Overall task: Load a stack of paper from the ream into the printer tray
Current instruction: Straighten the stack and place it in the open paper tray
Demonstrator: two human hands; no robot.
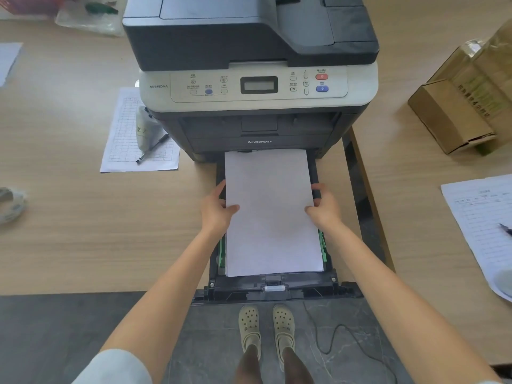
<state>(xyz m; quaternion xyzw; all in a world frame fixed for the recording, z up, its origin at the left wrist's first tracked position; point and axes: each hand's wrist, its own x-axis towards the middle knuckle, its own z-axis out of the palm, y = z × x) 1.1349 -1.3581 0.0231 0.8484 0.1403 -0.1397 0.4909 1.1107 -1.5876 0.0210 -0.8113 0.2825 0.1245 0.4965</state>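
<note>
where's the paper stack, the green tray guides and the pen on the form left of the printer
paper stack (273, 217), head view, bare middle of the top sheet
green tray guide (323, 246), head view, on the right-side guide beside the stack
pen (153, 148), head view, mid-barrel, lying on the printed form

Bright, even light; soft shadows; wide-angle bending and blur toward edges.

Far end of paper stack (270, 212) slips under printer (255, 87), hidden. My left hand (217, 209): fingers tucked beneath stack's left edge, unseen; same for my right hand (322, 207) on right edge. Stack covers tray (273, 288) floor. Printer top cut off at far edge. Cardboard box (465, 106) cut off right. Form (140, 134) print too small to read.
</note>
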